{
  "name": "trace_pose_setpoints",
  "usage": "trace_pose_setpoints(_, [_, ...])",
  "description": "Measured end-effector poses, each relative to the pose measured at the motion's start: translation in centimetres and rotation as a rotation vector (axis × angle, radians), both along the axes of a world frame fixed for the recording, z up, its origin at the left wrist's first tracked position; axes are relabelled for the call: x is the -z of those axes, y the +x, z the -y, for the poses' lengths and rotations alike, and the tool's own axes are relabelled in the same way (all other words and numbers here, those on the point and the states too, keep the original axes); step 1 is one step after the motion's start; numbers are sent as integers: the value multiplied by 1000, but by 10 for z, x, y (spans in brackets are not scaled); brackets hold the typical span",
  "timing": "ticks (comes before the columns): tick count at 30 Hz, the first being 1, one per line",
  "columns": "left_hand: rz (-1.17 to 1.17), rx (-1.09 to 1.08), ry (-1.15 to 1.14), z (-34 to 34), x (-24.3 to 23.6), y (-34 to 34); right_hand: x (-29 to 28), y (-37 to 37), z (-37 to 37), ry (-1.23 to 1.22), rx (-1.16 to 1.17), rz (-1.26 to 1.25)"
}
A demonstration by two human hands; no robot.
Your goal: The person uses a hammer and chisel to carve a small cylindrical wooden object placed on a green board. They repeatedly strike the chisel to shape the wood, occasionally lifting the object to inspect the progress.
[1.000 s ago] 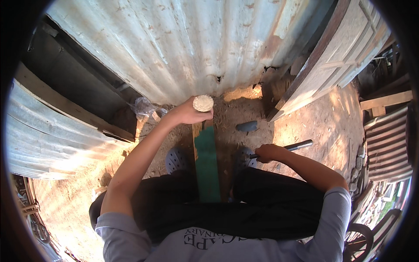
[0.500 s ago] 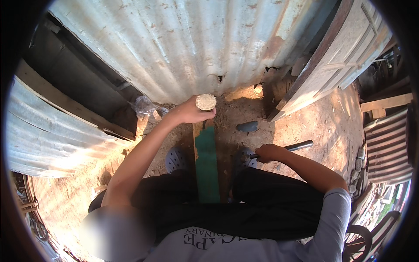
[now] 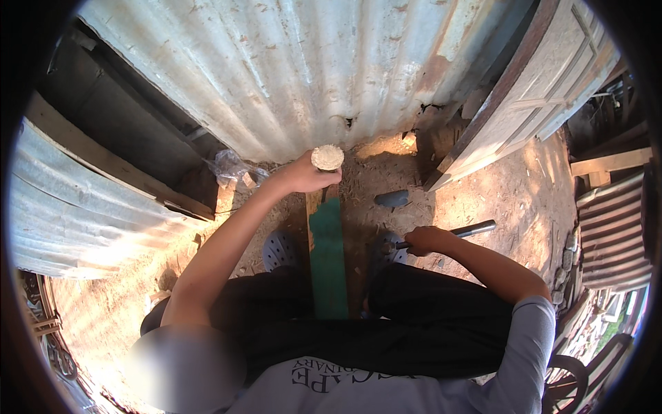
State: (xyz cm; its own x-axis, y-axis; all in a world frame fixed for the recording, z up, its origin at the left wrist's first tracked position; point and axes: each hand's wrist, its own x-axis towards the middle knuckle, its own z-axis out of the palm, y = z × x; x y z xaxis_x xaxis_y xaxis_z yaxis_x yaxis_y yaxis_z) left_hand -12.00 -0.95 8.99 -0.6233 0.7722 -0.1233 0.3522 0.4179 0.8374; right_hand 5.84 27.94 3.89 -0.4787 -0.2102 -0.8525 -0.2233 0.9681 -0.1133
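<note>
My left hand (image 3: 307, 175) is closed around an upright round wooden piece (image 3: 327, 157) with a pale, rough top. It stands over the far end of a narrow wooden plank (image 3: 327, 259), whose surface is mostly green with bare wood at that end. The lower part of the wooden piece is hidden by my fingers. To the right of the plank, my right hand (image 3: 429, 240) grips a dark metal rod (image 3: 474, 229). Its rounded end points right, and its other end shows just left of my fist, above my right shoe (image 3: 385, 250).
A corrugated metal sheet (image 3: 296, 76) rises ahead, with a wooden door panel (image 3: 524, 96) at the right. A dark flat object (image 3: 392, 199) lies on the dirt right of the plank. Clear plastic (image 3: 234, 168) lies at the left. My left shoe (image 3: 279, 252) is beside the plank.
Almost nothing differs. Both hands keep their holds, and the view has shifted very slightly.
</note>
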Motion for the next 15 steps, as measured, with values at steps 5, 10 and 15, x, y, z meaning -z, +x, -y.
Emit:
trace_pose_setpoints(5, [31, 1, -10, -2, -2, 0, 0, 2, 0, 14, 16, -23])
trace_pose_setpoints(10, [21, 30, 27, -2, -1, 0, 1, 2, -1, 4, 14, -29])
trace_pose_setpoints(15, [52, -2, 10, -1, 6, -2, 1, 2, -1, -6, 12, -36])
